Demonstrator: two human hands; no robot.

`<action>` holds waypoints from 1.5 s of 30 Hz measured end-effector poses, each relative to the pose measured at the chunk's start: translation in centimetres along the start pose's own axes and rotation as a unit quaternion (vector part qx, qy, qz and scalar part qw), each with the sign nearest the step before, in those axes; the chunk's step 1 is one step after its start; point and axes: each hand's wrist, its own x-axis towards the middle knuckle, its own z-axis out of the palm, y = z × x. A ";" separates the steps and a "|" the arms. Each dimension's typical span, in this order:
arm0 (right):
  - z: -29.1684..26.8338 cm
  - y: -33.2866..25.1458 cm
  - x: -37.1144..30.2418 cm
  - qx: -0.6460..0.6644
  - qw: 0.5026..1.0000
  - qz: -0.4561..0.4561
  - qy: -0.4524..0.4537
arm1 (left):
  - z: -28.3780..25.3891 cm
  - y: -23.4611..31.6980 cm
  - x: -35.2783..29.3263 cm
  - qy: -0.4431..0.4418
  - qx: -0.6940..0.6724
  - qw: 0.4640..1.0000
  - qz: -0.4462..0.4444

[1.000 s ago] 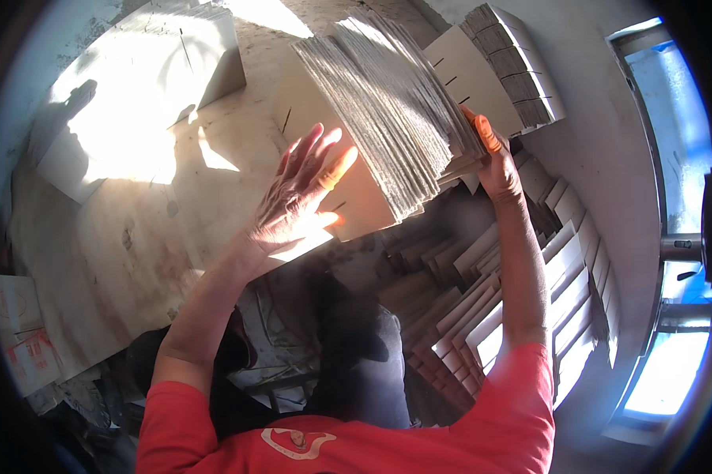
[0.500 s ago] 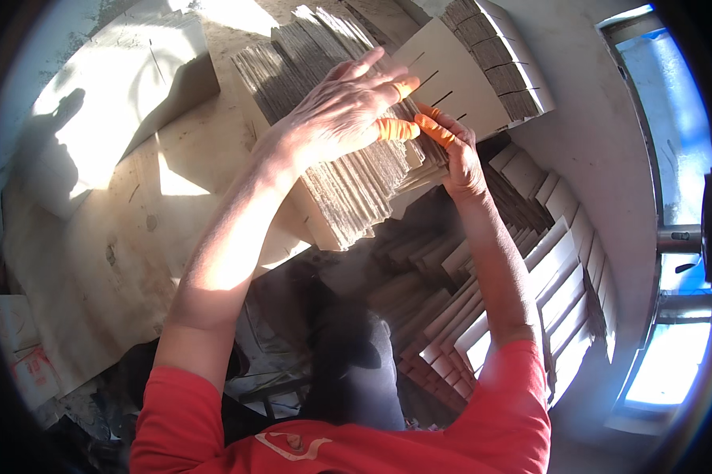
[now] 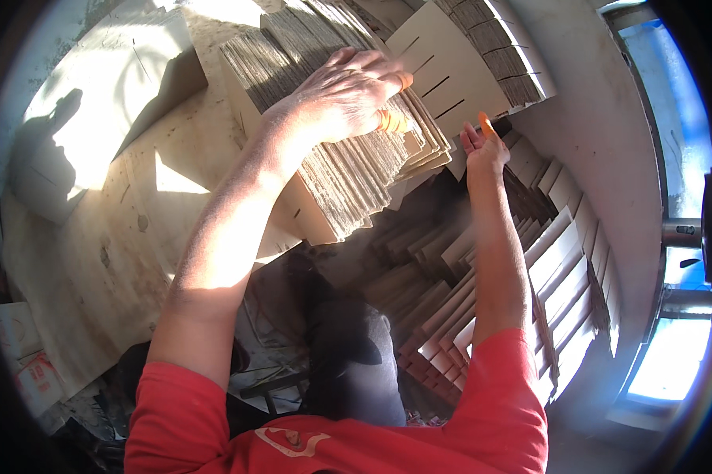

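A thick row of cardboard sheets stands on edge on the work surface, their rough edges facing up. Over its right part lies my left hand, fingers bent and orange finger covers on the fingertips, gripping the sheets near the right end. My right hand is apart from the row, off to its right. Its fingers are spread, one with an orange cover pointing up, and nothing shows in them. Just beyond it is a flat cardboard panel with several dark slots.
Bundled cardboard stands at the far right by the wall. Below my right arm are many stacked cardboard pieces. A large sunlit cardboard box or sheet lies at the left on the stained board. Windows line the right side.
My right hand has drawn away from my left hand and the sheets, moving right. My left hand stays on the row, its fingers more bent. The view has shifted slightly.
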 end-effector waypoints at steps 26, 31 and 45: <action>-1.5 1.6 -2.0 -0.356 0.812 -0.219 -0.407 | 1.3 -0.9 -0.2 -0.025 -0.031 0.999 0.016; -1.7 -2.1 -1.3 -0.364 0.826 -0.124 -0.412 | -1.2 0.5 -0.1 -0.094 -0.067 0.993 -0.021; 6.0 -4.9 -8.2 -0.271 0.816 0.031 -0.510 | -0.4 0.4 1.4 -0.074 -0.021 0.997 -0.024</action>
